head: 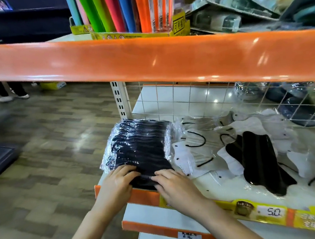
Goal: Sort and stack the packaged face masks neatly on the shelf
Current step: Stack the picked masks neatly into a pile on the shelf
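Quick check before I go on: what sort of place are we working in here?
Most likely a retail shop aisle: orange-edged display shelves, a price label reading 50 on the shelf front, and loose packaged masks beside the black stack.

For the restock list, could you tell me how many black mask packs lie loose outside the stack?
1: a loose black mask pack lies among the white mask packs, right of the black stack. Others may be hidden underneath.
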A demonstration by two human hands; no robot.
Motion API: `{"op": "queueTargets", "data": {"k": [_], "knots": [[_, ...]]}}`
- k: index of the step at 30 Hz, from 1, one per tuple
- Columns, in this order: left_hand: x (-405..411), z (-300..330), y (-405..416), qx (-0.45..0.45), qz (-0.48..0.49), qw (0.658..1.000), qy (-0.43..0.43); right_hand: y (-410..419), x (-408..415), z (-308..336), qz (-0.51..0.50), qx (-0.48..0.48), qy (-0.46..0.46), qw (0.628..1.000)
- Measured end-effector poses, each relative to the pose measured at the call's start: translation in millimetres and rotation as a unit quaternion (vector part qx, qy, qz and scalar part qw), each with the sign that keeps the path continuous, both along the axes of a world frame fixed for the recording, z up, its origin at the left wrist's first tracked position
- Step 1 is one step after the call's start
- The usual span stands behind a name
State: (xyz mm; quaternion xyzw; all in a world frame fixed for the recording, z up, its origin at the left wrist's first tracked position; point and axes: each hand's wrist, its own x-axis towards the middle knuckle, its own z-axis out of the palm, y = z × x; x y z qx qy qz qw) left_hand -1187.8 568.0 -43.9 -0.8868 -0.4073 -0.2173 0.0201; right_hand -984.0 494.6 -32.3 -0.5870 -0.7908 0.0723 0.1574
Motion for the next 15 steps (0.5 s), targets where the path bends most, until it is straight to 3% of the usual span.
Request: {"op": "queueTargets", "data": {"k": [2,6,10,13,15], "knots": [[-3.1,-3.7,6.0,-0.037,0.01,0.999,0.009,0.9,-0.6,4.7,0.002,-0.079,0.009,0.997],[-6.6,-2.3,18.2,-0.088,0.01,0.995,0.037,5.5,-2.8,10.7,0.004,-0.116,0.023,0.993],[-6.6,0.2,19.1,-0.121,0.021,0.992,0.037,11.6,-3.9,7.3,-0.041,-0.065,0.094,0.993],[-7.3,5.5,20.0,-0.16,0.05,0.986,-0.021,16.5,4.6,4.0,-0.121,0.011,0.058,0.991],[-6.9,4.6,23.9,-0.106,0.112,0.986,-0.061,20.0,9.5,4.5,-0.155,-0.022,0.021,0.987]]}}
